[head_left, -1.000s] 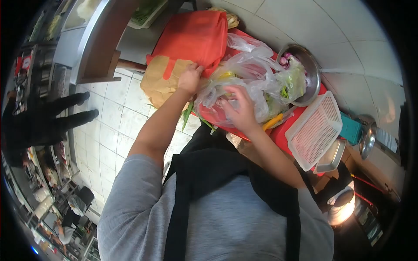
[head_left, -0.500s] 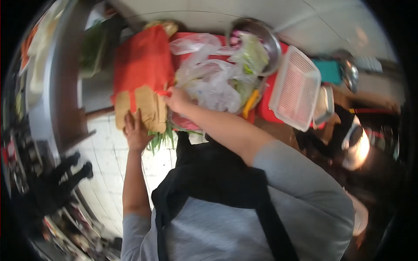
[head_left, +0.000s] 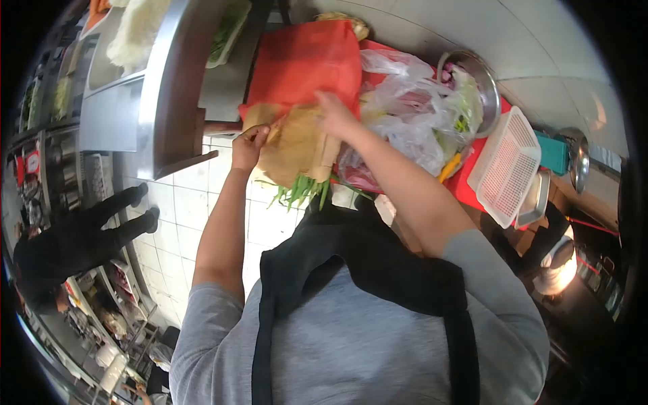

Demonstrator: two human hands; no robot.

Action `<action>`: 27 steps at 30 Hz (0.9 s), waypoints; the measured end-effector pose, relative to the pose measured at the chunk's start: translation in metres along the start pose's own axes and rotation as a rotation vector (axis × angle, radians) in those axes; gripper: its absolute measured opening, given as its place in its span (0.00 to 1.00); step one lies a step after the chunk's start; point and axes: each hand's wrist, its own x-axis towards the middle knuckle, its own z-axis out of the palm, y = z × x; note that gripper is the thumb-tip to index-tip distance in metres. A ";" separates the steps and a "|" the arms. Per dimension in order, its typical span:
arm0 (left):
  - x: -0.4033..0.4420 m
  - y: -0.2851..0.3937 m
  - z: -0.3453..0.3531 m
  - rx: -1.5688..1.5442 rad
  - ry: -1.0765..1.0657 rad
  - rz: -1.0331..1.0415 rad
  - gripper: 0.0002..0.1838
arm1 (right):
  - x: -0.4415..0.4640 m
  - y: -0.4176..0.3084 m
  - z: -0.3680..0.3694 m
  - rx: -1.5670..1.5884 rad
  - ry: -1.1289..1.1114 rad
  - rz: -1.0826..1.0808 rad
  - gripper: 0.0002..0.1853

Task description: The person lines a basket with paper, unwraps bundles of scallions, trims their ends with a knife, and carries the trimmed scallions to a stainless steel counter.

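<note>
A brown paper wrapping (head_left: 293, 152) lies at the near end of a red cloth-like sheet or bag (head_left: 304, 61). Long green stalks (head_left: 304, 191) stick out from under the paper towards me. At the paper's left edge, my left hand (head_left: 248, 146) has thumb and fingers pinched together on it. My right hand (head_left: 337, 118) is over the paper's upper right part, beside the red material. Motion smears its fingers, so their grip is unclear. Crumpled clear plastic bags (head_left: 405, 138), some with greens inside, lie right of that hand.
A steel bowl (head_left: 491, 94) with purple pieces stands by the tiled wall, near a white perforated basket (head_left: 506, 169). A steel counter edge (head_left: 165, 88) rises at left. Another person (head_left: 81, 236) in dark clothes stands across the tiled floor; a lit lamp (head_left: 559, 273) glows at right.
My left hand has gone from lying spread on the paper to pinching its left edge. My right hand has moved from a red strip onto the paper's upper part. The view has shifted.
</note>
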 end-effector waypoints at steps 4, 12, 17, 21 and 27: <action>-0.004 -0.007 -0.013 0.063 -0.063 0.158 0.29 | 0.007 0.016 -0.019 0.180 0.034 0.117 0.34; -0.029 0.038 0.041 0.803 -0.019 0.424 0.42 | 0.013 -0.028 -0.014 0.554 -0.236 0.120 0.37; -0.008 0.008 0.009 0.268 0.080 0.215 0.18 | 0.026 0.000 -0.020 0.192 0.008 0.059 0.43; -0.015 0.008 -0.019 -0.209 0.144 0.112 0.13 | 0.034 -0.015 -0.045 0.224 0.134 0.121 0.44; -0.071 0.039 -0.018 0.236 0.307 0.426 0.17 | -0.012 -0.070 -0.036 -0.107 0.194 -0.339 0.30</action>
